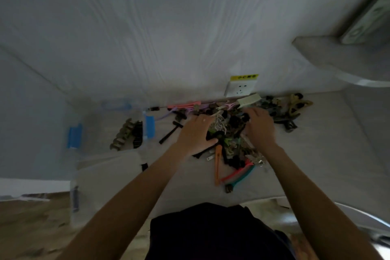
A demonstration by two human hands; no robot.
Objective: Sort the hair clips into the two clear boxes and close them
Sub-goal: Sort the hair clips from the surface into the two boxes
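Nearest, a long orange clip (218,164) and a red and a teal clip (240,173) lay at the near edge of the heap of hair clips (230,133). Both hands were in that heap on the white surface (316,154): the left hand (195,133) lay fingers spread over it, thumb against a black clip; whether the right hand (260,125) pinched anything could not be told, its fingertips being buried. To the left, a clear box with blue latches (109,131) held two large claw clips (128,135); a second clear box (105,175), nearer, looked almost empty. Sorting seemed barely begun, neither box closed. Farther back, more clips (291,110) lined the wall beneath a socket (240,87). Blur and dimness hid clip types.
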